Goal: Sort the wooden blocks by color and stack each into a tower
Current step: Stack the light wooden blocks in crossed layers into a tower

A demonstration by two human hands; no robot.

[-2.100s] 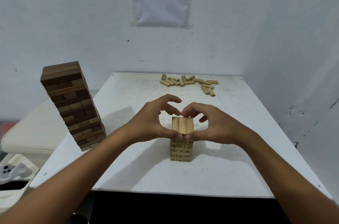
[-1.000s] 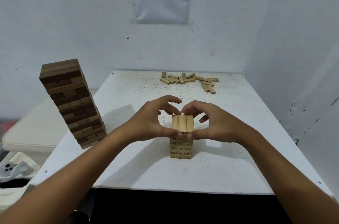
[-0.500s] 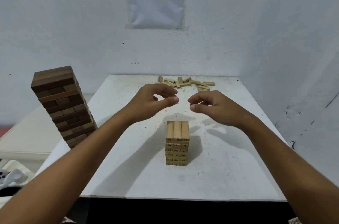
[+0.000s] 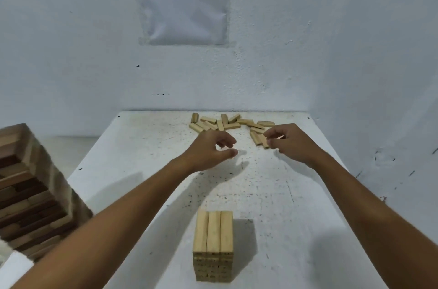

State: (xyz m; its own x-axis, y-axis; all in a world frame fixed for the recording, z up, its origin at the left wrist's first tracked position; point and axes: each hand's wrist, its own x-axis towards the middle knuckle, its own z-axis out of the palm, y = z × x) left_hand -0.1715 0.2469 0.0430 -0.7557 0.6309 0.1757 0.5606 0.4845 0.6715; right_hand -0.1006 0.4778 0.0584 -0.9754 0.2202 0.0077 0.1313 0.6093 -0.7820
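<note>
Now both hands empty: left hand (image 4: 211, 149) loosely curled, right hand (image 4: 290, 143) fingers half-curled just beside loose light blocks (image 4: 227, 123) at far counter (image 4: 147, 146). Probably light, rigid, smooth; I'd pinch long sides. Light tower (image 4: 213, 246) near.

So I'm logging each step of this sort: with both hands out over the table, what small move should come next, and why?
Probably the right hand should close on one of the loose light blocks just under its fingers. Both hands are empty, the left hand hovers short of the pile, and the light tower near the table's front has a full, level top layer.
</note>
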